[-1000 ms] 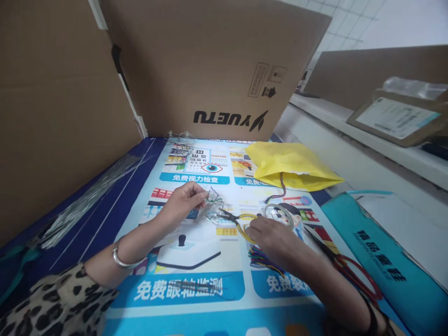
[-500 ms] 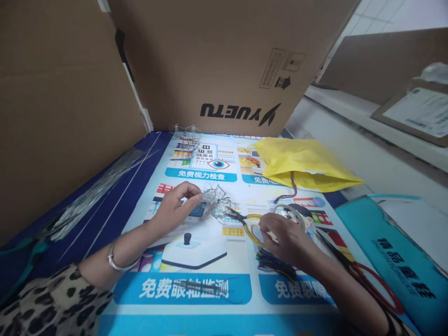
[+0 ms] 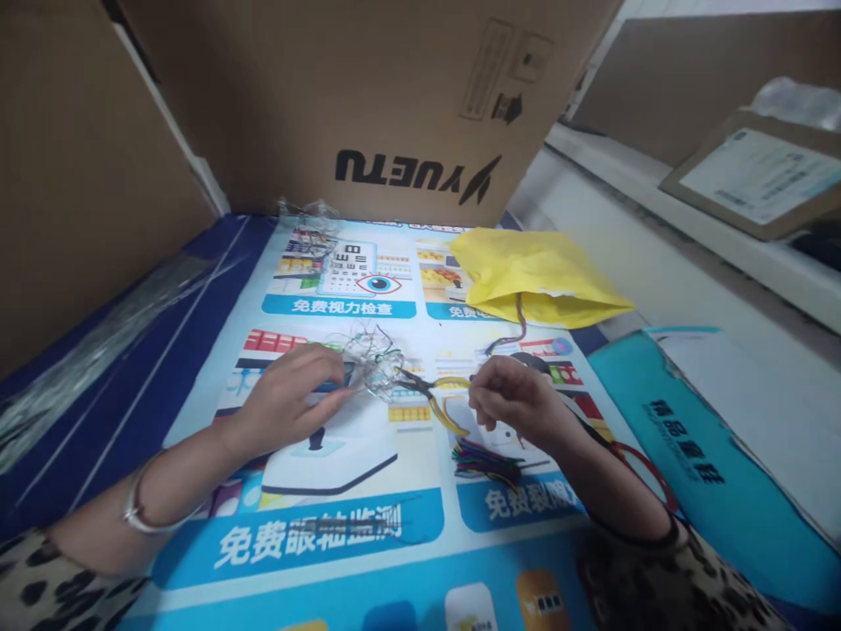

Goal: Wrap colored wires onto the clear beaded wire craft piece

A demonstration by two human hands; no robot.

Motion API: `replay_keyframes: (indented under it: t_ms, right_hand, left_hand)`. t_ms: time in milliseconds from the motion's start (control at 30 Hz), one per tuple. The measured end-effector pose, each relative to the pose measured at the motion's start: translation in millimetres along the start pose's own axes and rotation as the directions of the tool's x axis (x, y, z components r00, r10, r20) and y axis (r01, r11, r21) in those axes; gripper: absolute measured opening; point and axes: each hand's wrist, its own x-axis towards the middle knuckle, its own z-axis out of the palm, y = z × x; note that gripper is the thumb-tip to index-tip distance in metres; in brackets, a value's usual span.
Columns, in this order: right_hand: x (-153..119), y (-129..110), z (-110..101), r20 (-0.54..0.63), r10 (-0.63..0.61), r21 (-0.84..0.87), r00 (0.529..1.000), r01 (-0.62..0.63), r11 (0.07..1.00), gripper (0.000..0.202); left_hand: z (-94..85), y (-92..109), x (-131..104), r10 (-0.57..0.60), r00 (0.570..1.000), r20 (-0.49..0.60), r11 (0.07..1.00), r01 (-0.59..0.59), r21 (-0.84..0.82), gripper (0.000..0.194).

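Along the far left, a long strip of clear, shiny plastic point(image 3: 98, 350) lies on a dark blue surface point(image 3: 151, 394). To its right, on a blue-and-white printed sheet point(image 3: 368, 583), the left hand point(image 3: 295, 394) curves thumb and fingers toward a loose tangle of thin silvery wire point(image 3: 378, 364) near the middle; whether it pinches any strand, I cannot tell. Dark-tipped pliers with yellow curved handles point(image 3: 424, 386), splayed apart, meet the tangle's right edge. Below lies a bundle of multicoloured cords point(image 3: 486, 460). The right hand point(image 3: 516, 394), loosely curled, is beside the upper handle; its grip is unclear. Beyond it lies a yellow pouch point(image 3: 535, 267); farther right, a flat teal package point(image 3: 647, 412).
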Motion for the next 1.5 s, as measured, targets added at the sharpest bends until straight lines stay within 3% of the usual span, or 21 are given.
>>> replay_keyframes:
  t_ms: [67, 167, 333, 400, 500, 600, 667, 733, 833, 867, 933, 1067, 1167, 1233, 1333, 1400, 1500]
  right_hand:
    - [-3, -2, -3, 0.005, -0.051, -0.281, 0.999, 0.051, 0.958, 0.008]
    - [-5, 0, -1, 0.110, -0.157, -0.632, 0.981, 0.191, 0.751, 0.013]
    - [1, 10, 14, 0.236, -0.143, -0.895, 0.961, 0.272, 0.355, 0.014]
    - [4, 14, 18, 0.249, -0.109, -0.929, 0.962, 0.269, 0.253, 0.015]
    - [6, 16, 21, 0.219, -0.116, -0.948, 0.969, 0.240, 0.211, 0.014]
    - [4, 11, 21, 0.182, -0.242, -0.931, 0.953, 0.246, 0.270, 0.016]
    - [-2, 1, 25, 0.149, -0.383, -0.892, 0.912, 0.291, 0.345, 0.017]
    - [-10, -10, 33, 0.140, -0.490, -0.839, 0.860, 0.366, 0.403, 0.017]
    - [-22, -23, 49, 0.232, -0.554, -0.827, 0.799, 0.462, 0.321, 0.020]
    - [-25, -25, 54, 0.279, -0.564, -0.828, 0.777, 0.492, 0.269, 0.021]
    - [-27, -27, 61, 0.307, -0.583, -0.828, 0.752, 0.514, 0.227, 0.022]
    - [-25, -25, 63, 0.242, -0.630, -0.808, 0.738, 0.513, 0.290, 0.022]
    - [-21, -21, 61, 0.236, -0.623, -0.785, 0.746, 0.524, 0.331, 0.019]
    - [-20, -19, 60, 0.222, -0.596, -0.773, 0.772, 0.512, 0.374, 0.018]
    - [-21, -16, 62, 0.197, -0.567, -0.736, 0.800, 0.503, 0.453, 0.015]
    - [-24, -15, 66, 0.200, -0.559, -0.712, 0.805, 0.511, 0.482, 0.021]
    - [-27, -8, 75, 0.288, -0.513, -0.688, 0.809, 0.547, 0.477, 0.039]
  left_hand:
    - [0.1, -1, 0, -0.023, 1.000, 0.007, 1.000, 0.023, -0.002, 0.003]
    - [0.5, -1, 1, -0.047, 0.999, -0.001, 0.998, 0.047, -0.032, 0.003]
    - [-0.5, 2, 1, -0.115, 0.992, -0.059, 0.991, 0.110, -0.076, 0.003]
    - [-2.2, 4, 1, -0.117, 0.987, -0.107, 0.991, 0.108, -0.083, 0.005]
    - [-4.1, 16, 0, -0.135, 0.979, -0.151, 0.983, 0.113, -0.144, 0.007]
    - [-1.0, 37, 1, -0.297, 0.947, -0.121, 0.923, 0.253, -0.290, 0.010]
    - [5.0, 56, 2, -0.460, 0.888, 0.020, 0.786, 0.417, -0.456, 0.012]
    - [13.1, 75, 2, -0.547, 0.799, 0.249, 0.533, 0.562, -0.632, 0.017]
    - [24.8, 96, 0, -0.454, 0.699, 0.552, 0.186, 0.680, -0.709, 0.049]
    - [27.6, 99, -2, -0.427, 0.672, 0.606, 0.123, 0.707, -0.697, 0.047]
    - [30.9, 101, -5, -0.414, 0.642, 0.645, 0.080, 0.732, -0.677, 0.030]
    - [28.2, 97, -9, -0.453, 0.642, 0.619, 0.160, 0.741, -0.652, 0.029]
    - [23.8, 92, -7, -0.487, 0.664, 0.567, 0.342, 0.742, -0.577, 0.028]
    - [23.3, 89, -6, -0.513, 0.709, 0.484, 0.526, 0.705, -0.477, 0.026]
    - [27.1, 84, -8, -0.465, 0.813, 0.350, 0.775, 0.565, -0.284, 0.023]
    - [30.8, 82, -11, -0.394, 0.871, 0.294, 0.863, 0.461, -0.206, 0.024]
    - [34.4, 81, -15, -0.318, 0.913, 0.256, 0.904, 0.373, -0.207, 0.023]
